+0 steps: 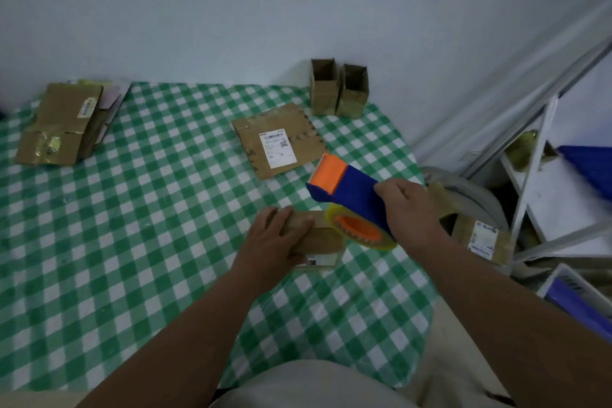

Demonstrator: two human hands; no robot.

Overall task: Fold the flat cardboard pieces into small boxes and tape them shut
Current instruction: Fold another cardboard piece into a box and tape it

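A small folded cardboard box [323, 243] lies on the green checked tablecloth [149, 225] near the front middle. My left hand [276, 238] lies over its left part, fingers curved across the top and thumb on the front side. My right hand [409, 209] grips a blue and orange tape dispenser [344, 185] with a clear tape roll [359, 228], held just above the box's right end. A flat cardboard piece [278, 139] with a white label lies behind them.
Two small open boxes [337, 88] stand at the back by the wall. A stack of flattened cardboard [63, 122] lies at the back left. More labelled cardboard [480, 238] and a white metal rack [543, 175] sit off the table's right edge.
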